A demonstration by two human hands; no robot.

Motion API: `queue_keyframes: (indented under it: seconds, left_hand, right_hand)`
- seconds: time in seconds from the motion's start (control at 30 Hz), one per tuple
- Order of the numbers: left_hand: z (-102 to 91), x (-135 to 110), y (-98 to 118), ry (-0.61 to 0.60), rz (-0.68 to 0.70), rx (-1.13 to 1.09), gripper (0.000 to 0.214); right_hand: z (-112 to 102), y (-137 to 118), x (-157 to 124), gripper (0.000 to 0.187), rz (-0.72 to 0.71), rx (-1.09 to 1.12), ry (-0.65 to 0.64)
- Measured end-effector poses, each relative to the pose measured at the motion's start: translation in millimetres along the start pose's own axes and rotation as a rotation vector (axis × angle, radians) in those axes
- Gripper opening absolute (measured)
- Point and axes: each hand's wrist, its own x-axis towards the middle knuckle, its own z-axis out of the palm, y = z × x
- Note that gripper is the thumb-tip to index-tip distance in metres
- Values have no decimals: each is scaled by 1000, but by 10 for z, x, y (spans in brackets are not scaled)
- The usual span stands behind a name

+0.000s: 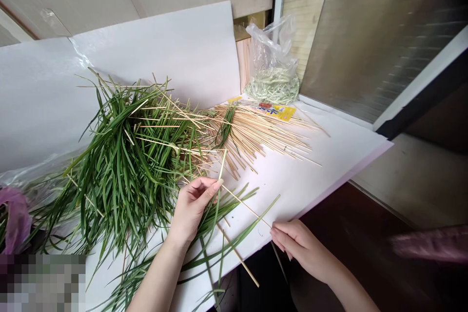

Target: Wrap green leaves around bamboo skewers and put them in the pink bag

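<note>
My left hand [193, 204] is closed, pinching a garlic chive near its pale stem end [223, 163], which points upward. A thin bamboo skewer [246, 208] runs from beside those fingertips down to my right hand [300, 243], whose fingers are closed on its lower end. Whether the skewer tip pierces the chive is hidden by my left fingers. Below my left hand, loose green chive leaves [241, 239] spread over the table's front edge, with another skewer [243, 263] lying among them. To the left rises a large heap of chives [124, 165] with skewers sticking through it.
Many bare skewers [270, 131] lie fanned out behind my hands, beside a yellow printed wrapper [280, 111]. A clear plastic bag [272, 78] of pale green shreds stands at the back. White board lines the rear. The white table [340, 136] ends at a diagonal right edge.
</note>
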Motion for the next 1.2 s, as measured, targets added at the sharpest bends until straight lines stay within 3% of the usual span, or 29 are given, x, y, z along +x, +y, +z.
queue_keyframes:
  seconds: [0.13, 0.6, 0.93, 1.2]
  left_hand:
    - [36, -11, -21, 44, -46, -80, 30]
    - [62, -47, -18, -11, -101, -80, 30]
    - [330, -222, -143, -269, -125, 161, 33]
    - [443, -293, -192, -284, -36, 336, 31]
  right_hand:
    - [-6, 5, -1, 52, -6, -23, -3]
    - [4, -4, -1, 53, -44, -72, 6]
    - [12, -34, 19, 54, -67, -95, 35]
    - [29, -18, 24, 52, -91, -97, 57]
